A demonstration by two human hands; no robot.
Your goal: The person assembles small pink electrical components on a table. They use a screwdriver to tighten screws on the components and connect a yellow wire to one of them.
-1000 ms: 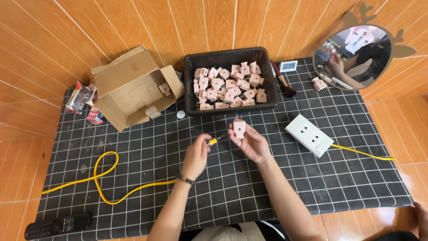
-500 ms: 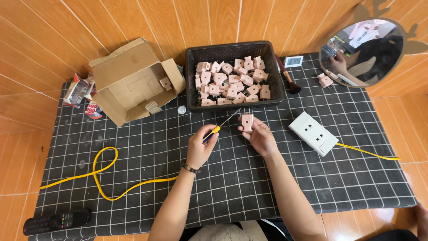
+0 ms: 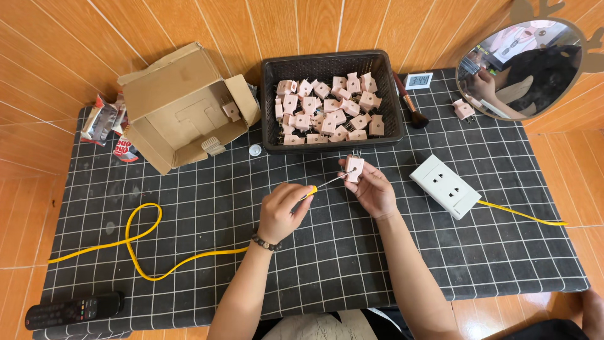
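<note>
left hand [image 3: 283, 211] fisted, right hand [image 3: 372, 186] cupped, fingers pinching, forearms converging

Bare cloth [image 3: 352, 252] between basket [image 3: 272, 107] and hands [image 3: 374, 189]

Basket [image 3: 272, 104] behind the hands, box [image 3: 179, 107] left, socket [image 3: 445, 186] right.

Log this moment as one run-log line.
left hand: grips yellow-handled screwdriver, tip at plug | right hand: holds pink plug | black basket: more pink plugs
</note>
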